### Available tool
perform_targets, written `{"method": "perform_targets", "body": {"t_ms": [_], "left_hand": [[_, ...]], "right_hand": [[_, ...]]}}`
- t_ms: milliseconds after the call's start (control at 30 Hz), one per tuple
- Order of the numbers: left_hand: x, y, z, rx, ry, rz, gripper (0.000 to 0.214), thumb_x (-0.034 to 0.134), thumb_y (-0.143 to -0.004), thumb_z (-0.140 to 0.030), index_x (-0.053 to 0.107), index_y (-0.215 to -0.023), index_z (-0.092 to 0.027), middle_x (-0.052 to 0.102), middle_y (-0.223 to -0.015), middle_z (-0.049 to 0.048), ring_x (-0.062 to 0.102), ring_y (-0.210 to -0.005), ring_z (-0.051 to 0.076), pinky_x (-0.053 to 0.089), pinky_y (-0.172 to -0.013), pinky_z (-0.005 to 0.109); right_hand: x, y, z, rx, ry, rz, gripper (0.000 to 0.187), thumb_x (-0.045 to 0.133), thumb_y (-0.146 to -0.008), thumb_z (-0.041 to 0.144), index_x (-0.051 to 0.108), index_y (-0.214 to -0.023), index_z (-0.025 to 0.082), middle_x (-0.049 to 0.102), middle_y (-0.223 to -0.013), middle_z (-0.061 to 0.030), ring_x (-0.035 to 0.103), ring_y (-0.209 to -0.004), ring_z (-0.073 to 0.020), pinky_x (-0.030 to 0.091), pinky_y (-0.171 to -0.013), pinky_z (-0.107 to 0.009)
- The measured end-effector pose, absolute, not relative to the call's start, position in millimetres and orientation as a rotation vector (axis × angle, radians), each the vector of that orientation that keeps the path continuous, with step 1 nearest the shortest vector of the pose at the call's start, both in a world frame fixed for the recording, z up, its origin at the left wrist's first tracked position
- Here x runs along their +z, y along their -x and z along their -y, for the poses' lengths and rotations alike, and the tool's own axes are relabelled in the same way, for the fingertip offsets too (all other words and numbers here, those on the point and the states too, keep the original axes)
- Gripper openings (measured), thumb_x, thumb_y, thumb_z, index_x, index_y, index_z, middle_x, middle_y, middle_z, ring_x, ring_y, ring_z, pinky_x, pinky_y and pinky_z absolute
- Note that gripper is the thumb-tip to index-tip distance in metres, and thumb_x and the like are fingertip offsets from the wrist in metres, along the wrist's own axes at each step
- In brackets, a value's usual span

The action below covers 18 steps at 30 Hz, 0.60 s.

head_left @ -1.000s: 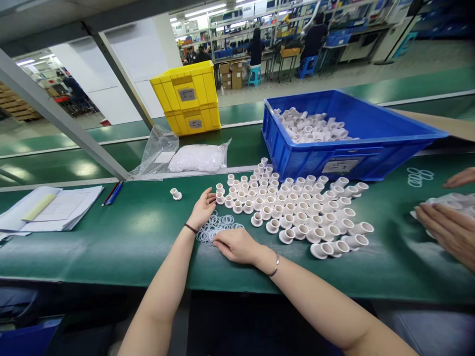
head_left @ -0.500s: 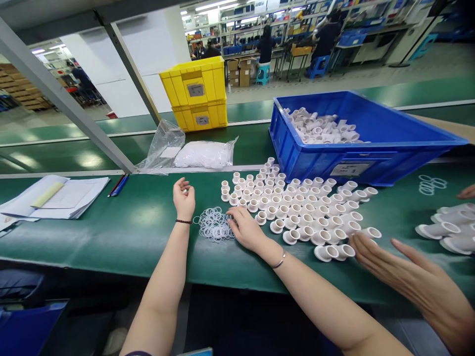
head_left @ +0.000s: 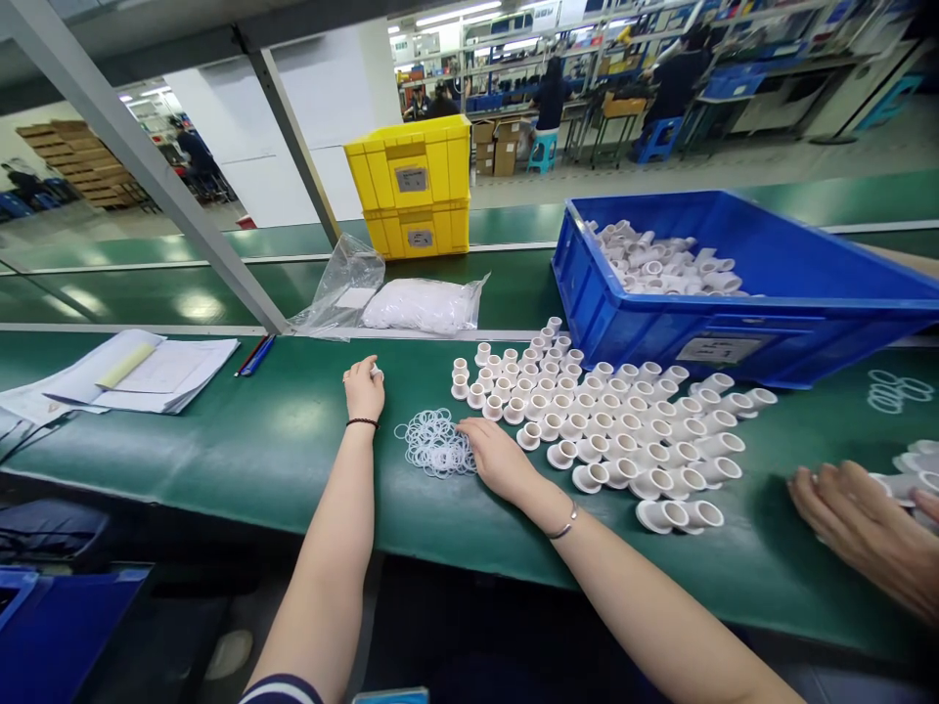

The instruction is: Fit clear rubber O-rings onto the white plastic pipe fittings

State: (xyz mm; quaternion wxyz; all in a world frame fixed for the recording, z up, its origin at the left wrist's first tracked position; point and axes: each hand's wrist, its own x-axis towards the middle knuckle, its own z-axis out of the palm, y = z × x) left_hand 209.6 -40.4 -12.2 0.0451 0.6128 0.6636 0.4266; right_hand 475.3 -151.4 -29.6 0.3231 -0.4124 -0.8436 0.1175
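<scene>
My left hand (head_left: pixel 365 391) is held above the green bench, left of a loose pile of thin, translucent white rings (head_left: pixel 436 448). Its fingers are curled in, and a small whitish bit shows at the fingertips, too small to make out. At the pile's right edge, my right hand (head_left: pixel 500 460) reaches in with bent fingers, the tips at the rings and the thumb partly hidden. Beyond it, many white flanged plastic pipe fittings (head_left: pixel 602 422) stand in close rows, flange down.
A blue bin (head_left: pixel 770 328) of white fittings stands behind the rows. A co-worker's hand (head_left: pixel 866 518) is at more fittings on the right, near several rings (head_left: pixel 896 391). Clear bags (head_left: pixel 422 306), yellow crates (head_left: pixel 415 186), pens (head_left: pixel 256 356) and papers (head_left: pixel 176 372) lie farther back and left.
The view has shifted slightly left. My left hand's fingers have curled in more. My right hand stays by the ring pile. The co-worker's hand has moved right, away from the rows of fittings.
</scene>
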Motion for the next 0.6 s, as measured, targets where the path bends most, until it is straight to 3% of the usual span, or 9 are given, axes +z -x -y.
{"method": "perform_targets", "body": {"t_ms": [233, 433, 600], "left_hand": [[-2.2, -236.3, 49.8, 1.498, -1.138, -1.544, 0.025, 0.062, -0.076, -0.029, 0.051, -0.092, -0.014, 0.058, -0.081, 0.0038, 0.059, -0.066, 0.013, 0.050, -0.073, 0.033], [10.2, -255.9, 61.9, 1.452, -0.936, -1.024, 0.043, 0.074, -0.063, -0.022, 0.048, -0.097, -0.015, 0.058, -0.095, 0.0042, 0.060, -0.077, 0.010, 0.049, -0.074, 0.025], [17.5, -262.4, 72.6, 1.325, -0.977, -0.963, 0.049, 0.076, -0.063, -0.022, 0.051, -0.105, -0.017, 0.059, -0.100, 0.0048, 0.059, -0.080, 0.011, 0.049, -0.074, 0.025]], "right_hand": [[-28.0, -477.0, 149.4, 0.296, 1.059, 2.142, 0.029, 0.040, -0.091, 0.014, 0.059, -0.112, 0.018, 0.062, -0.112, -0.0102, 0.058, -0.104, -0.0214, 0.052, -0.090, -0.037], [-20.9, -475.3, 152.8, 0.329, 1.024, 2.075, 0.026, 0.041, -0.093, 0.017, 0.057, -0.114, 0.019, 0.063, -0.108, -0.0082, 0.059, -0.102, -0.0189, 0.051, -0.090, -0.037], [-19.2, -473.8, 153.9, 0.289, 0.986, 2.115, 0.026, 0.043, -0.094, 0.020, 0.057, -0.115, 0.020, 0.064, -0.109, -0.0088, 0.059, -0.103, -0.0206, 0.046, -0.095, -0.043]]}}
